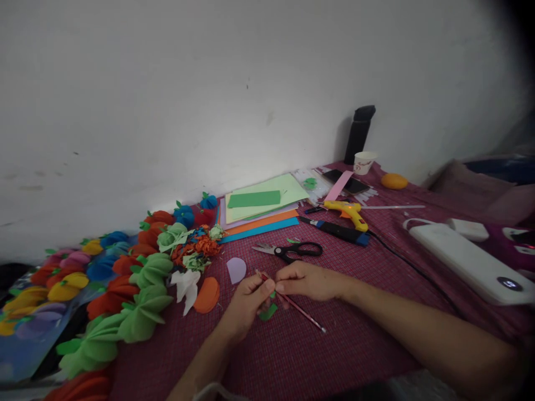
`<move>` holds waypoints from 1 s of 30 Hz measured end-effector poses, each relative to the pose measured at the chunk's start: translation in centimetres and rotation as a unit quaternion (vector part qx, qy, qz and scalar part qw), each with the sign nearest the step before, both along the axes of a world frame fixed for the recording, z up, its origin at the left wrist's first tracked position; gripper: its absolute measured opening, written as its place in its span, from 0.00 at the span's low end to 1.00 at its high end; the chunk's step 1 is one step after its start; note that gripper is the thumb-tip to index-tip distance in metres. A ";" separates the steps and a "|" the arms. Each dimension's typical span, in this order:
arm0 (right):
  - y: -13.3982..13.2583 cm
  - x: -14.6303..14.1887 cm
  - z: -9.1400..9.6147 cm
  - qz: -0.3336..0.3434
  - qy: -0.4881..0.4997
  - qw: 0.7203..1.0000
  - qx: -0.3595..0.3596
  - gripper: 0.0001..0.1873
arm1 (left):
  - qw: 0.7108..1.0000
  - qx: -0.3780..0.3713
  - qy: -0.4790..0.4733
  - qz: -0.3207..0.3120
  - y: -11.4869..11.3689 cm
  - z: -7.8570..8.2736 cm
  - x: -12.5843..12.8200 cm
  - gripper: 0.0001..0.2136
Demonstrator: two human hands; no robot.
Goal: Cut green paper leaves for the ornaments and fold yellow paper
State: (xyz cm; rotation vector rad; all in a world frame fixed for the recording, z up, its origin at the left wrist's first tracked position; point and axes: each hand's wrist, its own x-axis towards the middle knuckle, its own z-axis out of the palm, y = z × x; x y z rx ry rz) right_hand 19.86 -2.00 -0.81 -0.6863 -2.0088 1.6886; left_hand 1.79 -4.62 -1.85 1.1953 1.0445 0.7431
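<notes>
Over the red checked cloth (317, 345), my left hand (247, 305) and my right hand (307, 281) meet fingertip to fingertip. Both pinch a thin red pencil (301, 311) that slants down to the right, with a small green paper strip (268, 312) wound on it between my fingers. A lilac paper disc (236, 269) and a stack of orange paper discs (207, 294) lie just left of my hands. Black-handled scissors (292, 250) rest just beyond them.
Several coloured paper pumpkins (125, 289) line the left side along the white wall. Farther back lie coloured paper sheets (261, 209), a yellow glue gun (349, 213), a black cutter (338, 231), a paper cup (364, 162) and a dark bottle (358, 133). A white power bank (472, 262) sits at right.
</notes>
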 end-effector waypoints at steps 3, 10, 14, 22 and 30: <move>-0.1 -0.2 0.0 -0.020 0.016 0.999 -0.023 0.19 | 1.000 -0.007 0.003 0.000 0.0 -0.1 0.0 0.18; -0.1 -0.4 0.1 -0.041 0.043 0.997 -0.040 0.18 | 0.999 -0.014 -0.003 0.031 -0.1 0.0 0.2 0.18; 0.0 -0.5 0.1 -0.054 0.027 0.998 -0.015 0.18 | 0.999 -0.009 0.019 0.035 -0.1 0.0 0.3 0.20; -0.2 -0.6 -0.2 -0.049 0.017 0.999 0.004 0.19 | 0.998 -0.001 0.002 0.056 0.0 0.0 0.3 0.20; -0.1 -0.5 -0.1 -0.056 0.028 0.998 -0.020 0.17 | 1.000 -0.005 0.021 0.019 -0.3 -0.1 0.5 0.19</move>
